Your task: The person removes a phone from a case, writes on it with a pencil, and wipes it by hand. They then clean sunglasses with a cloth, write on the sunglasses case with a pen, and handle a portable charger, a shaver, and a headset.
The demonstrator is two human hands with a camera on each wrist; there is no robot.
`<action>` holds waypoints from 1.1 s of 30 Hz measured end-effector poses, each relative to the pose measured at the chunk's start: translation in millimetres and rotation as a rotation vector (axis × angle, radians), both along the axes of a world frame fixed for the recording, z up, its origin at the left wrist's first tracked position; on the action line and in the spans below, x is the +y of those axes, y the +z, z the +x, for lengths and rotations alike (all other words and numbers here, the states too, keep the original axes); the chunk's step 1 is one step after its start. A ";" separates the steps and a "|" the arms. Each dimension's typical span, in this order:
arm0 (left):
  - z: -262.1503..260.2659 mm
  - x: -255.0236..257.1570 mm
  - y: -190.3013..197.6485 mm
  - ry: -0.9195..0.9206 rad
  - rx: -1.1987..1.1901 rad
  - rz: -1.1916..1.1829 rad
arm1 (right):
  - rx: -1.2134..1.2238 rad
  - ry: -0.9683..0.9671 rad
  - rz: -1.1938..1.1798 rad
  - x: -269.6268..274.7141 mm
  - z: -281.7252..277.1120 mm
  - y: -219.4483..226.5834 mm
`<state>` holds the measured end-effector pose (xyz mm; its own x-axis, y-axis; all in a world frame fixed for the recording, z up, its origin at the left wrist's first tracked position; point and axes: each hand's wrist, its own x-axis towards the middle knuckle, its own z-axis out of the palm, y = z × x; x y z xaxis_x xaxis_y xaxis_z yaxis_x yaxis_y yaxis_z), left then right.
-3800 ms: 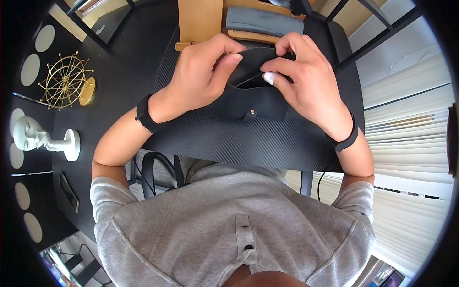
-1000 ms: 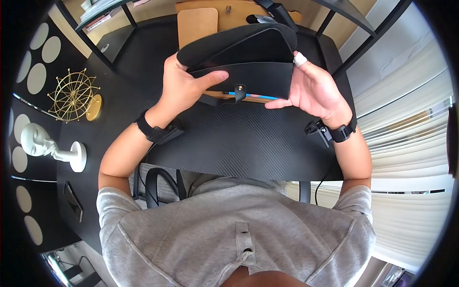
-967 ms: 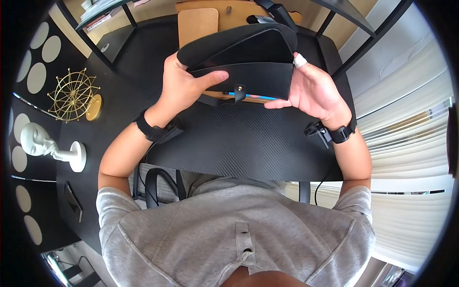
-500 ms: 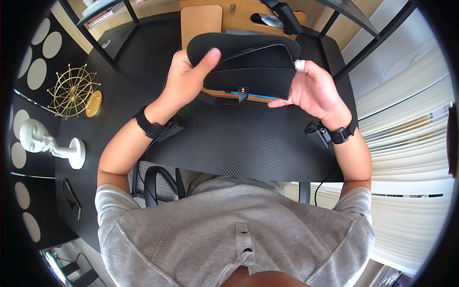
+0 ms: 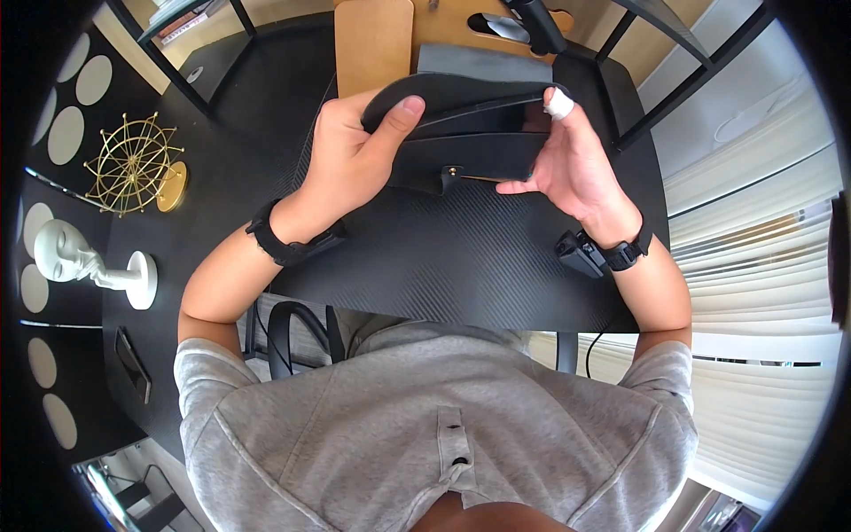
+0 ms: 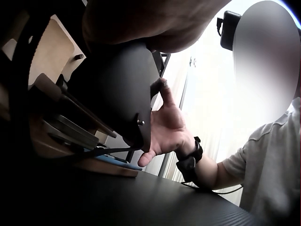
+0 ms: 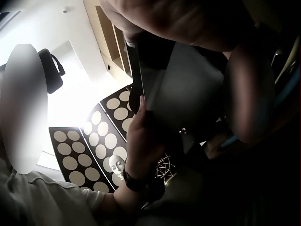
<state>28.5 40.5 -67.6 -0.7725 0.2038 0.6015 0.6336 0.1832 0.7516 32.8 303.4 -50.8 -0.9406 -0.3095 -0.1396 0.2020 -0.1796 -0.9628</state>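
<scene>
The left hand point(image 5: 353, 158) pinches the flap point(image 5: 468, 91) of the case point(image 5: 487, 154); the right hand point(image 5: 576, 168) holds it opposite, so it sits between them. Bracing it steadily there should help the flap move without twisting.

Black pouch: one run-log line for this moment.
left hand: grips black pouch at flap | right hand: holds pouch's right end | pouch: open, above desk | gold stud: front
</scene>
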 end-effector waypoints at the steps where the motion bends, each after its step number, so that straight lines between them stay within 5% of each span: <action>1: 1.0 2.6 1.6 0.004 0.007 0.037 | -0.004 -0.005 -0.017 -1.3 1.4 1.8; 15: -4.0 -1.6 6.2 -0.050 -0.116 0.126 | -0.085 -0.069 -0.077 -4.2 5.7 -0.4; 18: -6.6 -1.1 0.9 -0.063 -0.120 0.140 | -0.008 0.066 -0.084 14.8 -11.2 -14.5; 21: -14.9 -3.3 -3.1 -0.157 -0.153 0.061 | 0.370 0.053 0.333 6.1 -6.1 -13.6; 29: -14.0 -23.2 33.7 -0.247 -0.234 -0.762 | 0.796 0.099 0.624 0.4 1.2 -11.1; 30: -10.7 -22.3 29.5 -0.233 -0.001 -0.784 | 0.889 0.127 0.679 -0.1 1.7 -10.2; 33: -5.8 -15.7 32.1 -0.349 -0.098 -0.889 | 1.103 0.192 0.779 -2.2 1.5 -8.1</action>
